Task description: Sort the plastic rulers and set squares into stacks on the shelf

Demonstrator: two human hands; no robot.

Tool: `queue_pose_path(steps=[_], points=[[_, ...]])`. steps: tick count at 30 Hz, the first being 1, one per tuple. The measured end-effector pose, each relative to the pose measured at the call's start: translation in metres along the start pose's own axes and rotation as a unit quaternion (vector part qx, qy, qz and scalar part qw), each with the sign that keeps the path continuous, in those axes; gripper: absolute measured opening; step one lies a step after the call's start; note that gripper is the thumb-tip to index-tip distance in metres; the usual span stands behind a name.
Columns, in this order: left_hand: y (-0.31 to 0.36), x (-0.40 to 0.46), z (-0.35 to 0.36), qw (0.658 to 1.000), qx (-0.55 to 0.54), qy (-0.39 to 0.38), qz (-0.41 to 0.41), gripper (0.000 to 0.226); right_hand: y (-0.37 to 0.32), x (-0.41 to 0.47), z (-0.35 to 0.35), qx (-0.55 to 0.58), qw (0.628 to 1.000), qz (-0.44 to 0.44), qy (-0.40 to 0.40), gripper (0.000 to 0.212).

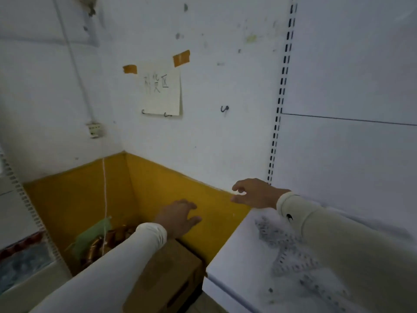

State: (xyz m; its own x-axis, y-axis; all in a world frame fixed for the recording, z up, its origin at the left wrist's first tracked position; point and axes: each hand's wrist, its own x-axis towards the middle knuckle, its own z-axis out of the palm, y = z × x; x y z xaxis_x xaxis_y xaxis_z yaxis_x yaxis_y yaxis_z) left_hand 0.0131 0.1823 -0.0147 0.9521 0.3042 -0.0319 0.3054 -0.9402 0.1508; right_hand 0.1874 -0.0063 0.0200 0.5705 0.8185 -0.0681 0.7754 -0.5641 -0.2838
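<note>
1. Reaching at centre frame, the left hand (pixel 178 216) holds nothing, fingers loosely spread.
2. Right hand (pixel 252 193), fingers relaxed, hovers empty.
3. Clear rulers (pixel 293 256) lie on the shelf (pixel 225 267), lower right.

Both arms reach forward in pale long sleeves. The left hand (pixel 178 216) is held out palm down, fingers loosely spread and holding nothing. The right hand (pixel 252 193), higher and further forward, has relaxed, slightly curled fingers, also holding nothing.
</note>
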Motion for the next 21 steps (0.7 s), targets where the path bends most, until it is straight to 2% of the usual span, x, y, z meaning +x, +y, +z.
queue_pose_path(steps=[5, 12, 16, 21], points=[[0.036, 0.057, -0.001, 0.982, -0.021, -0.017, 0.186, 0.053, 0.026, -0.038, -0.012, -0.007, 0.987, 0.152, 0.05, 0.057], [0.113, 0.071, 0.005, 0.912, -0.064, -0.048, 0.402, 0.054, 0.02, -0.122, -0.007, 0.011, 0.934, 0.34, 0.11, 0.056], [0.139, 0.064, 0.009, 0.892, -0.015, -0.099, 0.442, 0.065, 0.015, -0.176, 0.005, 0.018, 0.901, 0.417, 0.116, 0.057], [0.145, 0.063, 0.015, 0.891, -0.015, -0.095, 0.443, 0.07, 0.004, -0.218, 0.017, 0.028, 0.879, 0.457, 0.131, 0.054]])
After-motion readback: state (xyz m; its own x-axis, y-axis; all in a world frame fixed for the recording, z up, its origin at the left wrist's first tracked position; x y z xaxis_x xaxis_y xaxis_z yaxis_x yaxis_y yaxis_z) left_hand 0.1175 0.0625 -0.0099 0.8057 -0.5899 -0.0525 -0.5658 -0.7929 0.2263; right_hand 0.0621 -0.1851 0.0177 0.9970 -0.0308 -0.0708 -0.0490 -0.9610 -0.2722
